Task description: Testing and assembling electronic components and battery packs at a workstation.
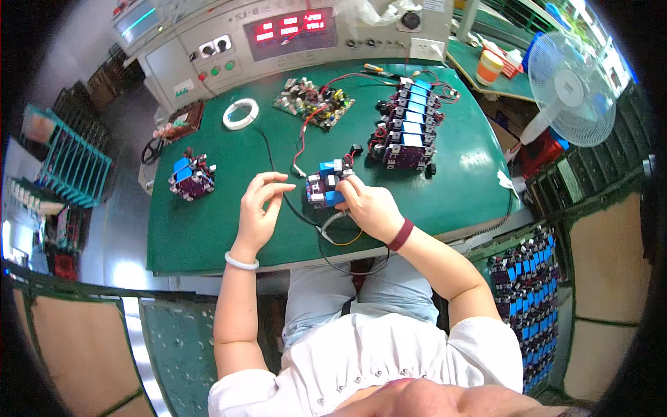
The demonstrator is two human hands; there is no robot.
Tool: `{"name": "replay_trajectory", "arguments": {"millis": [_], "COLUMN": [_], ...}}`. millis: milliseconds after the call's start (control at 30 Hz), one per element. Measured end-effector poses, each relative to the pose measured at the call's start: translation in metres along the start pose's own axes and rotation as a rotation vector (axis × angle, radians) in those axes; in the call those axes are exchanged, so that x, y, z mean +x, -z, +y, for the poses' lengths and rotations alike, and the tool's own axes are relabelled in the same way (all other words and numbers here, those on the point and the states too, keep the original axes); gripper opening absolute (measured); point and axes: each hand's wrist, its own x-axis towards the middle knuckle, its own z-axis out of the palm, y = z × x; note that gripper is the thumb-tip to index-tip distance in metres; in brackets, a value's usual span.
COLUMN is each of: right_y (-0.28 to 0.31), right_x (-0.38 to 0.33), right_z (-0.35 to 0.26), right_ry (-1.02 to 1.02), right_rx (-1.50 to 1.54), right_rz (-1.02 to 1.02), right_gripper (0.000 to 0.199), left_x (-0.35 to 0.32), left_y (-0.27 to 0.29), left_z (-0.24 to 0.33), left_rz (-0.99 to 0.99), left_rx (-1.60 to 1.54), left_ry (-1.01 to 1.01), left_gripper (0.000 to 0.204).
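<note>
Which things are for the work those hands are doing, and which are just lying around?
Probably for the work:
blue-and-purple module in the right hand
row of similar modules
smaller module group, left
circuit board

Probably just lying about:
white ring-shaped roll
orange-and-white cup

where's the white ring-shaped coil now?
Head view, upper left: the white coil lies on the green tabletop, left of the circuit board and beyond the left hand.

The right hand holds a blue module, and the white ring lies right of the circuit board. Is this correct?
Wrong side: in the head view the white ring lies left of the circuit board. The right hand holds a blue module.
</note>
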Motion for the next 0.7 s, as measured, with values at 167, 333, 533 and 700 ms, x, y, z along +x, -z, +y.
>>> {"name": "replay_trajectory", "arguments": {"millis": [167, 333, 533, 700], "right_y": [0.046, 0.071, 0.083, 0.102], "right_x": [-0.032, -0.060, -0.082, -0.086], "right_z": [-0.006, 0.000, 0.031, 0.072], "right_ry": [-0.034, -0.142, -0.269, -0.296], "right_rx": [0.068, 0.135, 0.136, 0.503], "right_rz": [0.120, 0.225, 0.241, 0.326], "right_gripper": [0.035, 0.040, 0.038, 0.050], "left_x": [0.025, 0.058, 0.084, 0.093], "left_y": [-0.016, -0.066, -0.124, -0.136], "left_z": [0.031, 0.055, 0.052, 0.042], "left_rz": [-0.150, -0.601, -0.635, -0.686], "left_rx": [0.042, 0.064, -0.063, -0.257], "left_ry": [-0.160, -0.349, -0.400, -0.141], "left_gripper": [0.029, 0.066, 0.050, 0.047]}}
